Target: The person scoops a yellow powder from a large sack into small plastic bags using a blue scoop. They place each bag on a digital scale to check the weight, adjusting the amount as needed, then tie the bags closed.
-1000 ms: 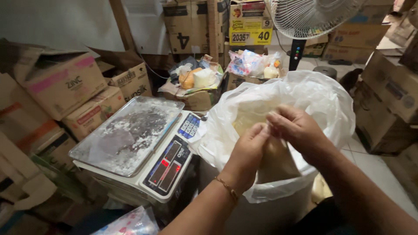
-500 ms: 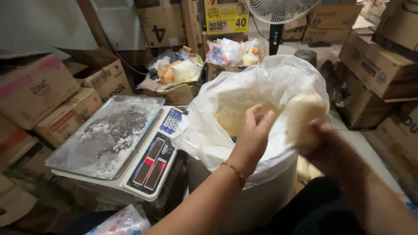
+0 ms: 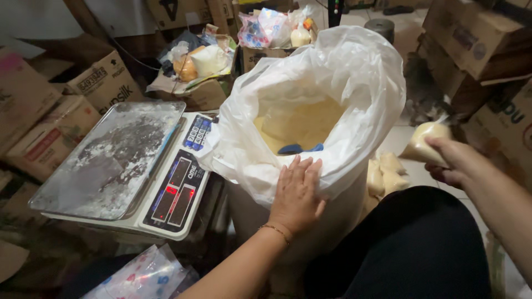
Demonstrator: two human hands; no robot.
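Left hand (image 3: pixel 296 194): flat, fingers spread, palm pressed on the near rim of the big white plastic sack (image 3: pixel 332 105). Thin gold bracelet (image 3: pixel 275 231) at the wrist. Nothing held in this hand.

Right hand (image 3: pixel 451 160): out at 3 o'clock from the sack, well apart from it, fingers curled around a small filled bag (image 3: pixel 424 143) of pale yellow powder. Knotted top of the bag points toward 1 o'clock.

Sack: stands upright, mouth open, folded over its rim. Inside, pale yellow powder (image 3: pixel 299 127) with a blue scoop (image 3: pixel 299 148) lying on it at the near side.

At 3 o'clock of the sack, low on the floor, several more small filled bags (image 3: pixel 385 171) lie in a heap, just beside the sack wall.

At 9 o'clock of the sack: digital scale (image 3: pixel 180 188), touching the sack's plastic. Its steel tray (image 3: pixel 111 158) is dusted with white powder. Red digits lit on the display.

At 11 to 12 o'clock: open cardboard boxes (image 3: pixel 205 91) holding packed goods.

Dark trousers (image 3: pixel 410 243) fill the lower right.
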